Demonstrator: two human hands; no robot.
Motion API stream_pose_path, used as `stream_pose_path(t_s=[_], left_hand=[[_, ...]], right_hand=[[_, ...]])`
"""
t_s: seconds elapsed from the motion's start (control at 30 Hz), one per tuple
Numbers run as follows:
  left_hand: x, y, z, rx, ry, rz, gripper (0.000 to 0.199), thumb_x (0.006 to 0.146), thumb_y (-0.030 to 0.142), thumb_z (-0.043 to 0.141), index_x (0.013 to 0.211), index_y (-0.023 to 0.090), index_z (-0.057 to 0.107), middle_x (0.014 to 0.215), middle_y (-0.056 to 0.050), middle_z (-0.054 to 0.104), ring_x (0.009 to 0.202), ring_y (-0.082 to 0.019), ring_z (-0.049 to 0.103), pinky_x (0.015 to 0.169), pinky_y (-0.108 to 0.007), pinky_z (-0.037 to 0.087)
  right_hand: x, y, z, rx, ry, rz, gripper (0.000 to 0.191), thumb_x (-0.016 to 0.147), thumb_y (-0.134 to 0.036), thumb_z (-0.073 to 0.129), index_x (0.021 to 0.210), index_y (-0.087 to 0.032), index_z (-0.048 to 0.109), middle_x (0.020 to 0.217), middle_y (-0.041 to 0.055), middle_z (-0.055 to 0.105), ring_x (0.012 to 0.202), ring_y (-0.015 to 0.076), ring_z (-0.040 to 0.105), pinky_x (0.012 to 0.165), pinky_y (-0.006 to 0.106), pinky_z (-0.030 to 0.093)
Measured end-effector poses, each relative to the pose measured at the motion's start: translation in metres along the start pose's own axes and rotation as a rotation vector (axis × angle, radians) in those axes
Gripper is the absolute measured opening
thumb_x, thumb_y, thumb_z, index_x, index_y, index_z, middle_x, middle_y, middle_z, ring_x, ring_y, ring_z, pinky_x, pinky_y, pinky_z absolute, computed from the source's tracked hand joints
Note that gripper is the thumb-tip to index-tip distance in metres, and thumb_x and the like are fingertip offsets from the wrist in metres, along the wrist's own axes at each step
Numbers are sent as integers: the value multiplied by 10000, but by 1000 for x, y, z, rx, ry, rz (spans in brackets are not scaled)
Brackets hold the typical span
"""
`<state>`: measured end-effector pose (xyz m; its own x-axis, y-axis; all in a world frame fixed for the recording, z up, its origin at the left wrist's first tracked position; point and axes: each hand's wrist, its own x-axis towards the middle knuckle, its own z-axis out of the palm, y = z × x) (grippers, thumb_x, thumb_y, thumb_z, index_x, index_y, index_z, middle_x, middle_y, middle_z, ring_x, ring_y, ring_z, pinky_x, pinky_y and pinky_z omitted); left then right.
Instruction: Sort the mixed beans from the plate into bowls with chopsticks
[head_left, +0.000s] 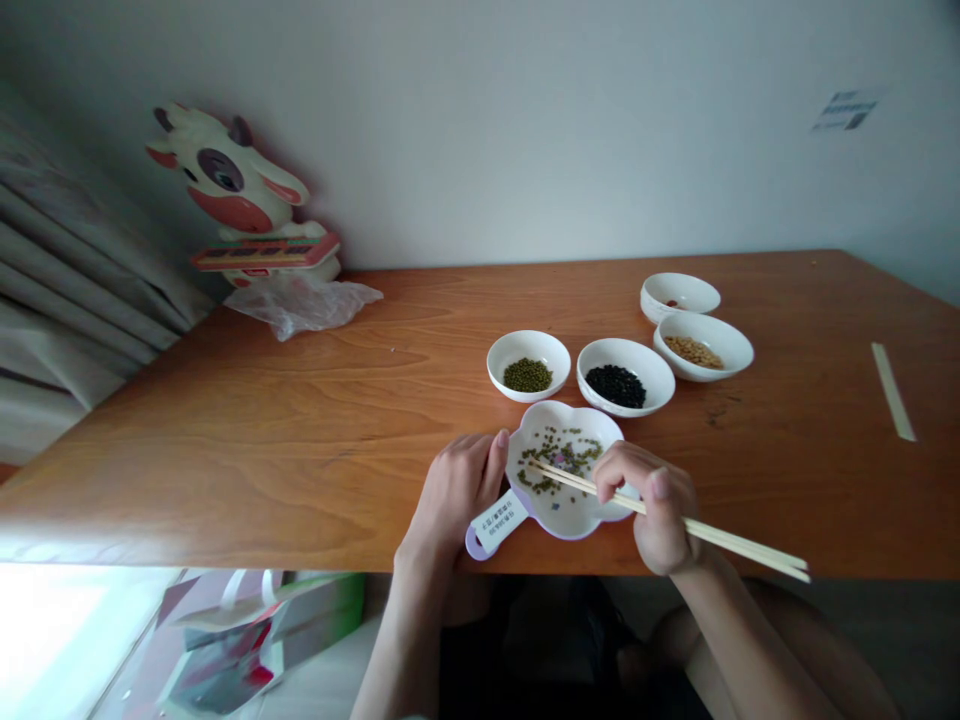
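Observation:
A flower-shaped white plate (577,515) with a purple rim and labelled handle lies near the table's front edge, green beans scattered in it. My right hand (656,500) is closed around wooden chopsticks (720,535), whose tips are among those beans. Beside the plate's left rim rests my left hand (465,485), its fingers together and curled; whether they grip the rim is hidden. Behind the plate are a white bowl of green beans (527,375) and a white bowl of black beans (616,385).
Farther right stand a bowl with tan beans (695,350) and a bowl with a few reddish items (673,303). A cow toy (240,200) and crumpled plastic (307,305) sit at the back left. A pale strip (892,392) lies at the right. Bags stand below the table.

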<state>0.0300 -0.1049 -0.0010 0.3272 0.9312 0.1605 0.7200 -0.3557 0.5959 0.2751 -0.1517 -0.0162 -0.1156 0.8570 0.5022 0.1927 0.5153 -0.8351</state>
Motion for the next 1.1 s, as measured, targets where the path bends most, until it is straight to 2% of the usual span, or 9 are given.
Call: stream_pose_path(t_s=[0.23, 0.33, 0.4, 0.5, 0.63, 0.7, 0.9, 1.1], left_hand=[[-1, 3, -3, -33, -34, -19, 503, 1176, 425, 307, 779, 204, 523, 840, -41, 685, 744, -167, 596, 727, -301, 387], [1, 3, -8, -61, -49, -31, 520, 1171, 462, 314, 766, 203, 513, 805, -26, 678, 708, -156, 566, 708, -301, 370], [5, 3, -15, -80, -99, -49, 549, 1165, 506, 317, 755, 203, 524, 771, -13, 677, 663, -147, 536, 673, -302, 347], [16, 3, -27, -76, -235, -86, 629, 1140, 596, 323, 718, 203, 575, 690, -8, 665, 615, -153, 530, 627, -308, 322], [33, 1, -35, -112, -386, -127, 718, 1118, 666, 303, 708, 205, 671, 700, -26, 730, 642, -174, 622, 656, -306, 375], [36, 1, -36, -123, -419, -130, 733, 1118, 674, 287, 719, 208, 687, 714, -24, 745, 661, -177, 649, 678, -305, 394], [21, 7, -33, -21, -307, -40, 633, 1153, 586, 287, 757, 220, 619, 721, -23, 703, 634, -173, 595, 652, -323, 339], [8, 6, -29, -45, -247, 15, 541, 1174, 507, 290, 828, 218, 589, 862, -37, 700, 782, -181, 617, 757, -315, 414]], right_hand=[[-2, 1, 2, 39, 40, 11, 686, 1114, -630, 205, 749, -230, 626, 723, 24, 609, 701, 190, 584, 686, 371, 421], [-4, 1, -1, 40, 20, 33, 712, 1093, -683, 195, 751, -229, 625, 733, 25, 611, 711, 193, 586, 683, 369, 420], [-5, -1, -4, 33, -3, 50, 727, 1078, -719, 193, 758, -228, 624, 742, 26, 612, 717, 195, 586, 680, 367, 418], [-6, -3, -9, 28, -26, 64, 744, 1066, -742, 175, 767, -228, 621, 752, 26, 617, 723, 195, 586, 678, 364, 417], [-8, -5, -10, 29, -38, 69, 741, 1069, -738, 167, 772, -229, 616, 765, 22, 619, 726, 188, 585, 680, 360, 419], [-8, -6, -8, 28, -34, 68, 728, 1079, -718, 170, 776, -230, 616, 764, 19, 616, 727, 185, 584, 680, 357, 417], [-6, -10, -3, 39, 3, 56, 696, 1108, -654, 175, 761, -232, 606, 733, 16, 608, 716, 181, 590, 680, 353, 424], [-6, -12, -1, 44, 38, 55, 697, 1104, -657, 199, 750, -231, 622, 703, 19, 609, 684, 183, 585, 660, 355, 423]])
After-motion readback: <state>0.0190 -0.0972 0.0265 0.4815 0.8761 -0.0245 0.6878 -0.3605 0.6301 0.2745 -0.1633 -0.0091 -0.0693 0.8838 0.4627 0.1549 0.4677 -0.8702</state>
